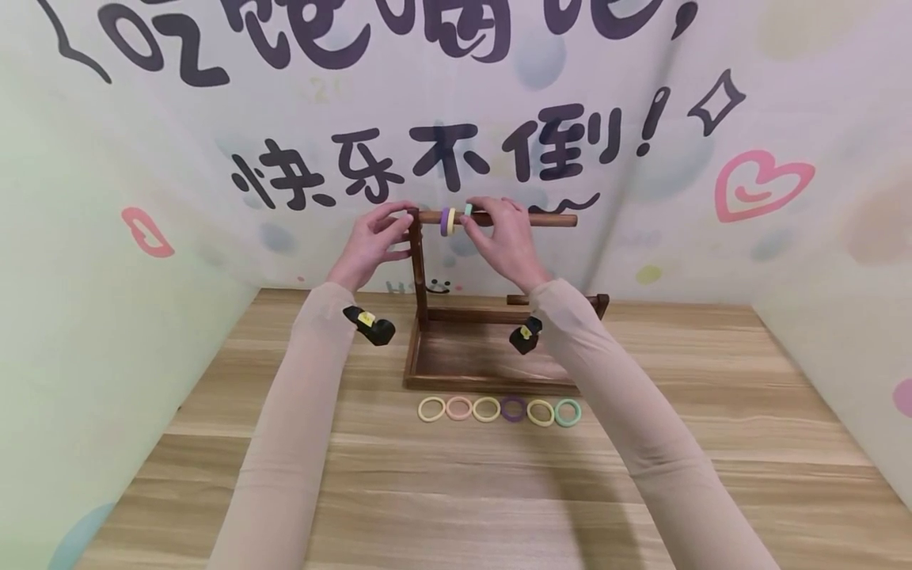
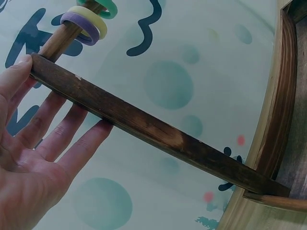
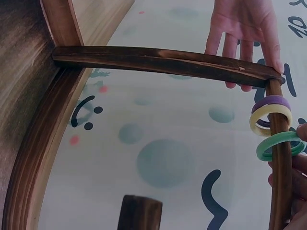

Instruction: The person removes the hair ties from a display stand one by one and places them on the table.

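A dark wooden stand (image 1: 419, 273) has an upright post with a horizontal rod (image 1: 556, 220) at its top. My left hand (image 1: 370, 244) holds the post near its top, thumb at the upper corner and long fingers spread behind it, as the left wrist view shows. A purple ring (image 3: 273, 100) and a pale yellow ring (image 3: 259, 114) hang together on the rod close to the post. Beside them, my right hand (image 1: 507, 241) pinches a mint green ring (image 3: 268, 143) that encircles the rod. Part of the right hand is cut off in the right wrist view.
On the table in front of the stand's tray-like base (image 1: 492, 385) lies a row of several rings, among them a pink ring (image 1: 459, 419) and a green ring (image 1: 578, 421). A shorter, lower rod (image 1: 516, 300) stands at the right. A printed cloth (image 1: 385, 103) hangs behind.
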Motion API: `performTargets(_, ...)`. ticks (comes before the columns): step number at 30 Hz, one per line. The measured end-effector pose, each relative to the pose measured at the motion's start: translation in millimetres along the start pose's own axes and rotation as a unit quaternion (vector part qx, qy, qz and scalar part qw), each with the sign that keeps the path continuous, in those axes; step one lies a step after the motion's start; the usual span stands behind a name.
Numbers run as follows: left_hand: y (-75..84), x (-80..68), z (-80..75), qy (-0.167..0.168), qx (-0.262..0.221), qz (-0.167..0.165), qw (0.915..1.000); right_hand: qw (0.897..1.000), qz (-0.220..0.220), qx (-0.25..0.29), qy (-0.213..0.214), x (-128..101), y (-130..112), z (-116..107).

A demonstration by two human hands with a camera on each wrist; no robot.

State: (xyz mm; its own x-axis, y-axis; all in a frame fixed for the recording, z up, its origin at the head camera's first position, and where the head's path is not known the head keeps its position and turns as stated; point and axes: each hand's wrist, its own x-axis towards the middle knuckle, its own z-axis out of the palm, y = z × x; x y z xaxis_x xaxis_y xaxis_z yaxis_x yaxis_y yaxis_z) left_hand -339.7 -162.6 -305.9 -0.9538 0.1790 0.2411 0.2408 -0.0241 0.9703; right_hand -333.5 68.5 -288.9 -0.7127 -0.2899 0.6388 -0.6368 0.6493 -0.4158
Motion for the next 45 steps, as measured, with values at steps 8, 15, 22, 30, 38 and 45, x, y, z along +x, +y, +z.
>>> performTargets(8, -1.8, 0.7, -1.2, -0.003, 0.009, 0.005, 0.9999, 1.000, -0.001, 0.009, 0.014, -2.1, 3.9, -4.5)
performTargets(15, -0.8, 0.0, -0.4, -0.002, 0.006, 0.001, 1.0000, 1.000, 0.005, 0.004, 0.017, -4.6, 7.6, -8.0)
performTargets(22, -1.2, 0.0, 1.3, 0.001, 0.002, 0.000, 1.0000, 1.000, 0.004, 0.006, 0.026, -8.5, 10.9, -12.4)
performTargets(30, -2.2, -0.3, -0.2, 0.002, 0.011, 0.001, 0.9999, 0.999, -0.003, 0.006, 0.039, -11.5, 17.0, -16.6)
performTargets(38, -2.4, -1.5, 0.7, 0.002, 0.012, -0.001, 0.9999, 0.999, -0.009, 0.004, 0.049, -14.7, 22.7, -22.2)
performTargets(45, -1.2, -1.8, 1.7, 0.004, 0.019, 0.002, 0.9998, 0.998, -0.005, -0.001, 0.056, -17.2, 27.2, -30.8)
